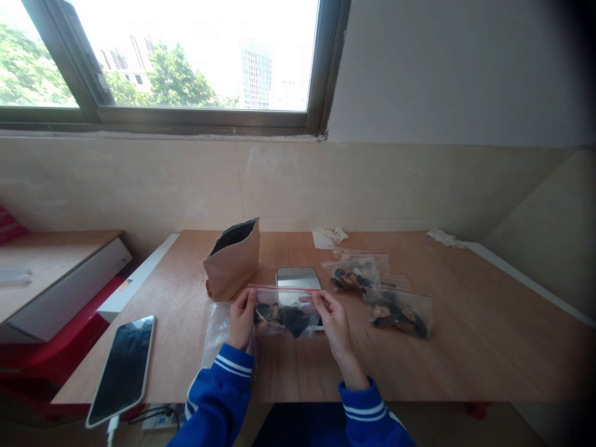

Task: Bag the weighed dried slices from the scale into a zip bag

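Between my two hands a clear zip bag (284, 316) with a red seal strip is held by its top edge. Dark and brown dried pieces lie inside it; their exact kind I cannot tell. My left hand (242, 316) pinches the left top corner, and my right hand (331, 316) pinches the right one. Partly hidden behind the bag is a flat, shiny silver-grey device (296, 277). An open brown paper pouch (235, 264) stands upright beyond my left hand. Under my left wrist lies clear plastic (216, 332).
Several filled zip bags, including one nearer (399, 310) and one farther (351, 276), lie to the right on the wooden table (447, 366). A phone (123, 366) with a cable overhangs the front left. Crumpled white paper (335, 236) lies at the back.
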A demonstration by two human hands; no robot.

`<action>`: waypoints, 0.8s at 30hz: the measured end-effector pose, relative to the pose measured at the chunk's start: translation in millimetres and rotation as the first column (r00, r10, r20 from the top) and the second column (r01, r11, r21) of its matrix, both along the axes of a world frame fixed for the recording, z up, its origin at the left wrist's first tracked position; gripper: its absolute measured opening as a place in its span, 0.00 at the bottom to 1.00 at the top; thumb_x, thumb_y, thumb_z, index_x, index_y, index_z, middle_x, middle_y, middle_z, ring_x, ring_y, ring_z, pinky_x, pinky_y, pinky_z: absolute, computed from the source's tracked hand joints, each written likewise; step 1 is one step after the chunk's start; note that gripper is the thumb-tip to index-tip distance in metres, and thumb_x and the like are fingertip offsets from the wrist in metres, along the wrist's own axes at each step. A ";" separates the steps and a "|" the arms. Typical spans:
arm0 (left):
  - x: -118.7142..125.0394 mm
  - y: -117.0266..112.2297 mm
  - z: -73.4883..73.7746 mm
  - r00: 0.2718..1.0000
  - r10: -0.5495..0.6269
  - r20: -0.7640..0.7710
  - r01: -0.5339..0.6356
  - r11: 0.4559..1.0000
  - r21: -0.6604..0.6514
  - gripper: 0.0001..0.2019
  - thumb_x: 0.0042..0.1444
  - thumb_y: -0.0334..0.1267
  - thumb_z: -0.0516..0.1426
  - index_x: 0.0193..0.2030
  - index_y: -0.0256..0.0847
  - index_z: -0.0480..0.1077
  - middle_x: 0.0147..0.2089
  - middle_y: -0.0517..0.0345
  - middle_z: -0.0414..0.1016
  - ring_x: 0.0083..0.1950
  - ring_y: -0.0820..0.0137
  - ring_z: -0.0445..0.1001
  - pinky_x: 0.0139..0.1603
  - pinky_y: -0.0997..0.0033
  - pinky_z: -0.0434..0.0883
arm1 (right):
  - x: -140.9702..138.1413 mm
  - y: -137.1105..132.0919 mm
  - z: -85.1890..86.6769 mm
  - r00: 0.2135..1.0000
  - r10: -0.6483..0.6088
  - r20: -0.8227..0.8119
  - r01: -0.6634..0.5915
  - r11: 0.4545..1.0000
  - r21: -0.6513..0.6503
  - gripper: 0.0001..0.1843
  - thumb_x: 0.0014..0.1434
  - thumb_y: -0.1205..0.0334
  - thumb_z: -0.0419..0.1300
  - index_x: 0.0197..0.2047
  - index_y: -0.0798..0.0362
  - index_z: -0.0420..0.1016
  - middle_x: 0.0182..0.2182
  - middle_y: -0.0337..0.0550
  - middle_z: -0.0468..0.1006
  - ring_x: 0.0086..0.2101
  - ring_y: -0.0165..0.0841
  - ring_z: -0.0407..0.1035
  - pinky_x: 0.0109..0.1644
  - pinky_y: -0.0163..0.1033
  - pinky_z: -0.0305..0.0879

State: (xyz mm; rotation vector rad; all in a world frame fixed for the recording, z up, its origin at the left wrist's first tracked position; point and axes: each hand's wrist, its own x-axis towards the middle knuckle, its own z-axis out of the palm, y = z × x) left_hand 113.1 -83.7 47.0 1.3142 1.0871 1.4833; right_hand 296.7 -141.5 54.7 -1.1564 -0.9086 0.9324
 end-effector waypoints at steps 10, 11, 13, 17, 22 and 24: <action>14.1 -10.8 -23.4 0.970 -0.238 -0.048 0.233 0.969 -0.084 0.15 0.52 0.51 0.58 0.30 0.42 0.78 0.27 0.55 0.76 0.27 0.68 0.70 0.27 0.72 0.67 | 20.5 -24.1 -42.3 0.961 -0.232 0.152 0.241 0.969 -0.044 0.27 0.58 0.36 0.50 0.36 0.52 0.75 0.32 0.49 0.81 0.30 0.40 0.73 0.35 0.43 0.69; 13.1 -10.2 -25.2 0.975 -0.216 -0.052 0.212 0.974 -0.077 0.14 0.52 0.50 0.59 0.31 0.42 0.78 0.27 0.55 0.76 0.28 0.67 0.71 0.29 0.71 0.68 | 22.1 -25.4 -42.5 0.957 -0.219 0.193 0.230 0.973 -0.035 0.27 0.59 0.37 0.48 0.36 0.52 0.75 0.32 0.49 0.80 0.31 0.40 0.73 0.36 0.43 0.69; 10.4 -8.7 -28.9 0.985 -0.162 -0.064 0.158 0.985 -0.072 0.13 0.51 0.49 0.59 0.33 0.42 0.79 0.30 0.55 0.78 0.32 0.65 0.73 0.34 0.70 0.70 | 25.2 -27.5 -42.1 0.938 -0.202 0.283 0.216 0.976 -0.017 0.27 0.60 0.38 0.47 0.36 0.51 0.75 0.32 0.48 0.80 0.30 0.40 0.73 0.36 0.42 0.68; 5.7 -7.1 -34.5 0.996 -0.060 -0.065 0.054 0.995 -0.081 0.13 0.48 0.48 0.62 0.33 0.40 0.78 0.33 0.53 0.79 0.38 0.64 0.75 0.41 0.69 0.70 | 28.4 -30.5 -42.3 0.861 -0.267 0.433 0.268 0.962 0.060 0.23 0.61 0.42 0.49 0.39 0.52 0.74 0.34 0.49 0.79 0.32 0.39 0.73 0.39 0.41 0.67; 4.6 -9.6 -33.4 0.998 -0.032 -0.055 0.027 0.996 -0.086 0.14 0.47 0.48 0.63 0.34 0.38 0.76 0.34 0.55 0.79 0.36 0.67 0.76 0.40 0.71 0.71 | 26.4 -32.5 -45.4 0.822 -0.358 0.443 0.332 0.933 0.138 0.20 0.61 0.45 0.52 0.40 0.54 0.73 0.36 0.49 0.79 0.36 0.38 0.73 0.41 0.41 0.67; 4.1 -11.1 -31.2 0.996 -0.037 -0.085 0.031 0.997 -0.069 0.14 0.49 0.48 0.61 0.34 0.38 0.76 0.35 0.55 0.79 0.38 0.66 0.76 0.41 0.71 0.71 | 25.0 -33.1 -46.3 0.834 -0.364 0.414 0.340 0.931 0.134 0.21 0.60 0.45 0.52 0.40 0.55 0.73 0.37 0.50 0.78 0.35 0.38 0.73 0.40 0.40 0.68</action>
